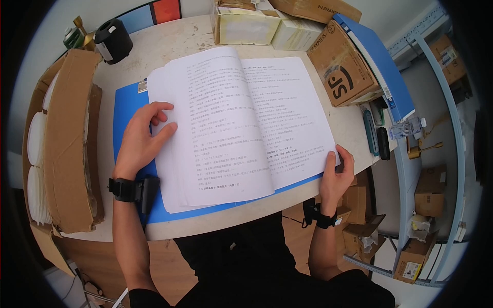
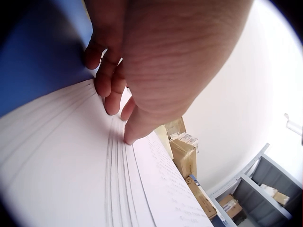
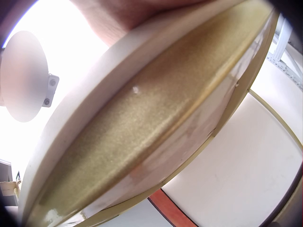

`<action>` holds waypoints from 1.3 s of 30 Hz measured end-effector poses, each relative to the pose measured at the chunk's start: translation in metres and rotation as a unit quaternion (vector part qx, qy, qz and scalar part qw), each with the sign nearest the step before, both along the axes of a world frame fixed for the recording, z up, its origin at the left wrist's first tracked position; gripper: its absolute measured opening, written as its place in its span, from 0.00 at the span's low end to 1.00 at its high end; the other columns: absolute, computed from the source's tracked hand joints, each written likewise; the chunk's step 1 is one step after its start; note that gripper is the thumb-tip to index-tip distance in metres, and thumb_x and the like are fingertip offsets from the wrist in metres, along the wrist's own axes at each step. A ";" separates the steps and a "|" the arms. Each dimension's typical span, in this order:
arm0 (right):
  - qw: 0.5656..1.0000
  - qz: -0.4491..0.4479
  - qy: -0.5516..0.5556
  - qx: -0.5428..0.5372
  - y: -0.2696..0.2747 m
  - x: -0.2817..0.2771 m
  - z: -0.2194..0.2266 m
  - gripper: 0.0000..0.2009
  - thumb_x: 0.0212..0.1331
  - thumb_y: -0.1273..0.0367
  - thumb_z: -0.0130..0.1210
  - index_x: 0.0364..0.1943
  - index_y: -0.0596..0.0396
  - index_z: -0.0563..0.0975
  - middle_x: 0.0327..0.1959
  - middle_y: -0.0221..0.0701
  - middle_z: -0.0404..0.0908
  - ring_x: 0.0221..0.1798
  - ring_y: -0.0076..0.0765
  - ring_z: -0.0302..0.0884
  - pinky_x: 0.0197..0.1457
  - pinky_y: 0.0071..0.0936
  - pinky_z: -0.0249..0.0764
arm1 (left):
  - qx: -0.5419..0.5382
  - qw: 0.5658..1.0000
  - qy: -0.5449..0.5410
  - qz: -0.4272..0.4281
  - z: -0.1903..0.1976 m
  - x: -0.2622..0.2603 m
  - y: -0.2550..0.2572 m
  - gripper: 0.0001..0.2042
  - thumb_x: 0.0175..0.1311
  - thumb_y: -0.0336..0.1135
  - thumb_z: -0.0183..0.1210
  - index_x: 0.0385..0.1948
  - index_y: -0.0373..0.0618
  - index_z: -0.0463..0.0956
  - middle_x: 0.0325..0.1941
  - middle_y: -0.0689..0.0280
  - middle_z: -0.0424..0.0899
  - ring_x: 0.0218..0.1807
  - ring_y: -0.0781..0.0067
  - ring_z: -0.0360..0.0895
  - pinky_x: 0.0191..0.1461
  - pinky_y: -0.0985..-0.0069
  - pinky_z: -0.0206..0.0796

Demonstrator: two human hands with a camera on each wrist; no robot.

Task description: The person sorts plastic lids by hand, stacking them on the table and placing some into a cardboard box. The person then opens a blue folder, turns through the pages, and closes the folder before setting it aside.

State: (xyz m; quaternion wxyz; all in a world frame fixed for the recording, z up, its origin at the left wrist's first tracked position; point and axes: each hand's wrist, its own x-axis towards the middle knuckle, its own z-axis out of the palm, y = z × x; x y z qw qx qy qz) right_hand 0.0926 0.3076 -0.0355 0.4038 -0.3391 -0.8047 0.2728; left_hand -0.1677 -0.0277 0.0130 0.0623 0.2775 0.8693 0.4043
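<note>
A thick stack of printed white sheets (image 1: 221, 128) lies spread in two parts on a blue folder (image 1: 123, 102). At its left edge is my left hand (image 1: 141, 136), fingers bent and thumb apart from them. In the left wrist view, the fingertips and thumb of this hand (image 2: 151, 61) touch the layered edges of the sheets (image 2: 61, 156). My right hand (image 1: 336, 177) holds the lower right corner of the right-hand pages, thumb on top and fingers curled. Only part of the right hand (image 3: 118, 16) shows above the table edge in the right wrist view; its fingertips are hidden there.
A cardboard box with white rolls (image 1: 77, 143) stands left, a black cylinder (image 1: 114, 41) behind it. Boxes (image 1: 246, 25) line the back; a carton (image 1: 341, 66), blue binder (image 1: 380, 66) and small bottle (image 1: 408, 128) are right. Metal shelving (image 1: 447, 102) stands beyond the table.
</note>
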 end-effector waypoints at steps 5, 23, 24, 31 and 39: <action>1.000 0.001 -0.001 0.007 0.000 0.000 0.000 0.13 0.67 0.72 0.59 0.52 0.64 0.81 0.54 0.42 0.82 0.57 0.43 0.80 0.63 0.37 0.73 | -0.008 1.000 0.004 0.002 0.002 0.001 0.001 0.16 0.63 0.31 0.67 0.53 0.45 0.80 0.39 0.70 0.77 0.43 0.74 0.71 0.48 0.76 0.65; 1.000 -0.006 -0.004 0.010 -0.001 -0.001 0.002 0.13 0.67 0.72 0.59 0.52 0.64 0.82 0.54 0.43 0.82 0.57 0.44 0.80 0.63 0.37 0.74 | -0.007 1.000 0.017 -0.006 -0.001 -0.001 -0.001 0.16 0.65 0.32 0.66 0.54 0.45 0.80 0.39 0.71 0.77 0.43 0.75 0.71 0.44 0.76 0.64; 1.000 -0.008 -0.007 0.014 -0.001 -0.001 0.002 0.13 0.67 0.72 0.59 0.52 0.64 0.82 0.54 0.43 0.82 0.57 0.44 0.80 0.63 0.37 0.74 | -0.007 1.000 0.018 -0.007 -0.001 -0.001 -0.001 0.16 0.65 0.33 0.66 0.54 0.45 0.80 0.39 0.71 0.77 0.43 0.75 0.71 0.44 0.76 0.64; 0.999 -0.009 -0.017 0.025 -0.001 -0.001 0.002 0.13 0.67 0.71 0.59 0.52 0.64 0.82 0.54 0.44 0.82 0.57 0.45 0.79 0.63 0.38 0.74 | -0.009 1.000 0.012 -0.005 0.000 0.000 -0.001 0.16 0.65 0.33 0.66 0.54 0.45 0.80 0.39 0.71 0.77 0.43 0.76 0.71 0.43 0.77 0.63; 0.999 -0.007 -0.017 0.027 -0.002 -0.001 0.002 0.13 0.67 0.71 0.59 0.52 0.64 0.82 0.54 0.44 0.82 0.57 0.46 0.79 0.63 0.38 0.73 | -0.007 1.000 -0.003 0.007 0.001 0.001 0.000 0.16 0.63 0.34 0.68 0.53 0.46 0.81 0.39 0.68 0.79 0.43 0.71 0.74 0.46 0.73 0.69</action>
